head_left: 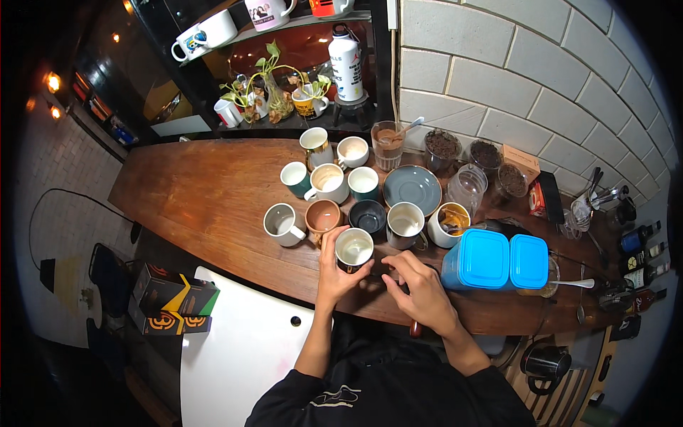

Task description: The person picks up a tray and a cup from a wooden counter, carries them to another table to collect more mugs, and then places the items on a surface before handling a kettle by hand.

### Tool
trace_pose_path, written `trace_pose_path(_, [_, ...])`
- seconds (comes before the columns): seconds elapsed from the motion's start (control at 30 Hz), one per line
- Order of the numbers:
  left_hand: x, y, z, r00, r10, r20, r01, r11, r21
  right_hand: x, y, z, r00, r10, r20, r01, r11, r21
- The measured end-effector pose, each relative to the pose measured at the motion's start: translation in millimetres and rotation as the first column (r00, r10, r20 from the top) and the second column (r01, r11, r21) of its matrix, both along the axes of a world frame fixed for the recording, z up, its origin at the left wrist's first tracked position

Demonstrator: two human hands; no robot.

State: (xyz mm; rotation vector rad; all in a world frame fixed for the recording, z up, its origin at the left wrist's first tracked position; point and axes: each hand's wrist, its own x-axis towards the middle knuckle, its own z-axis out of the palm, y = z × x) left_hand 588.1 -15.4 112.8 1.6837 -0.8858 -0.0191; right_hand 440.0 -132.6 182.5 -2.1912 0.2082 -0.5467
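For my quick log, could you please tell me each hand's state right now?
Left hand: closed around a dark cup with a pale interior.
Right hand: open, half-curled, nothing visibly held.

The left hand (333, 276) is holding the pale-lined cup (354, 248), and its fingers are hiding much of the cup's outer wall. The right hand (427, 295) is curling nearby, its palm facing away, so whether anything is lying inside is escaping view. Below it, a dark red knob (415, 329) is showing only partly. Blue lids (483, 257) are concealing what two containers are holding. The upper edge is cropping a pink-and-white mug (266, 13) and a red mug (331, 6); the lower edge is cutting off the black top (398, 388). Rightward, labels on the bottles (644, 257) are blurring.
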Motion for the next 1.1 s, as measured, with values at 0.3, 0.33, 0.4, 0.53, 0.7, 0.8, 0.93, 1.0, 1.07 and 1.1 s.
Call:
trace_pose_path(0.3, [2,1,-3,0.999,0.008,0.032,-0.007,1.000,-0.027,7,-6,-6,0.999,0.001,-0.052,-0.003,1.000,-0.030])
trace_pose_path(0.33, [2,1,-4,0.999,0.012,0.039,-0.011,1.000,-0.026,7,-7,-6,0.999,0.002,-0.053,-0.003,1.000,-0.030])
trace_pose_path(0.4, [3,2,-5,0.999,0.010,0.040,-0.009,0.999,-0.031,8,-9,-8,1.000,-0.017,-0.013,0.015,0.994,-0.108])
trace_pose_path(0.53, [6,5,-1,0.996,-0.015,0.082,0.014,1.000,0.004,6,-13,-9,0.999,-0.043,-0.027,0.040,0.994,-0.100])
trace_pose_path(0.7, [9,15,1,0.998,-0.045,0.044,0.048,0.996,-0.076,6,-15,-14,0.998,-0.053,-0.046,0.046,0.990,-0.136])
trace_pose_path(0.8, [8,20,-3,0.996,-0.082,0.036,0.086,0.989,-0.120,6,-13,-18,0.995,-0.091,-0.041,0.084,0.986,-0.141])
trace_pose_path(0.93, [9,28,-12,0.988,-0.138,0.073,0.147,0.978,-0.146,8,-10,-15,0.992,-0.109,-0.056,0.096,0.975,-0.201])
trace_pose_path(1.0, [9,31,-13,0.982,-0.178,0.061,0.186,0.968,-0.170,5,-7,-10,0.989,-0.139,-0.041,0.125,0.964,-0.235])
trace_pose_path(1.07, [8,31,-12,0.981,-0.191,0.043,0.195,0.962,-0.191,-3,-3,-4,0.981,-0.192,-0.013,0.181,0.943,-0.279])
trace_pose_path(1.1, [8,32,-12,0.978,-0.207,0.025,0.208,0.954,-0.214,-8,3,3,0.982,-0.190,-0.013,0.179,0.944,-0.277])
